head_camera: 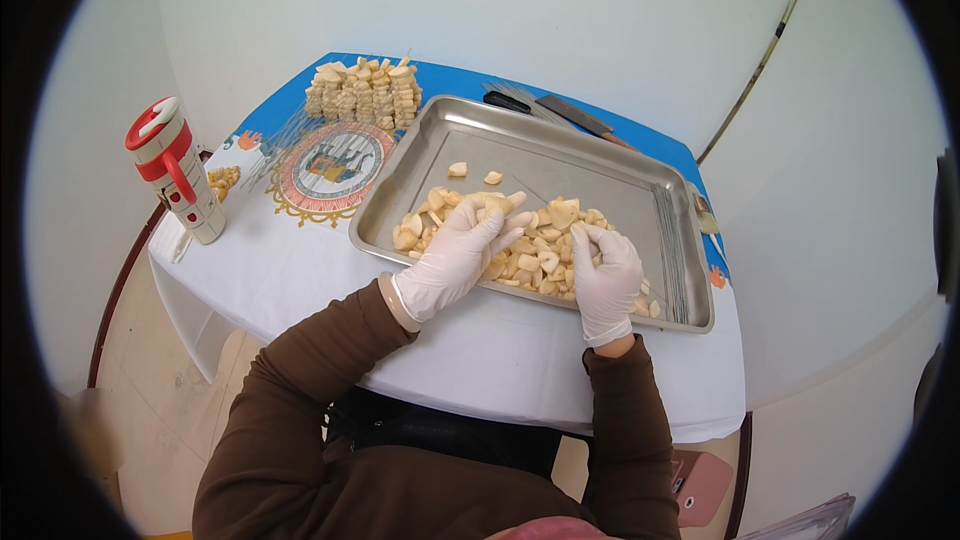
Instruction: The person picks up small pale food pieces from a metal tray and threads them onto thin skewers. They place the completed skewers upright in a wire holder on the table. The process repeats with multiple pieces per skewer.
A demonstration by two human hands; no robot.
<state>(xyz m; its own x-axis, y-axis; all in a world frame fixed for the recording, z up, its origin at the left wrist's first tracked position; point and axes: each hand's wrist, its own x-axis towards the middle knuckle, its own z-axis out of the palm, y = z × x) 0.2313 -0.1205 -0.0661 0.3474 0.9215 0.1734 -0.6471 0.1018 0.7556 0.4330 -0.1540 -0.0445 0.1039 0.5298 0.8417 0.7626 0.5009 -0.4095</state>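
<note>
A metal tray (600, 165) holds a heap of pale cut pieces (529, 262) that look like root vegetable or fruit. Over the left part of the heap, my left hand (469, 244), in a white glove, holds a pale piece (495, 204) between thumb and fingers. My right hand (607, 274), gloved too, is over the heap's right part with thumb and fingertips pinched together; whether something thin is between them is not clear. Two loose pieces lie farther back in the tray. A bundle of thin metal skewers (670, 255) lies along its right side.
Skewered pieces (364, 94) are stacked at the table's back left, beside loose skewers (281, 142). A red and white tumbler (176, 169) stands at the left edge. Behind the tray lie a cleaver (576, 116) and a black-handled object (507, 102). A peeler-like tool (706, 221) lies right.
</note>
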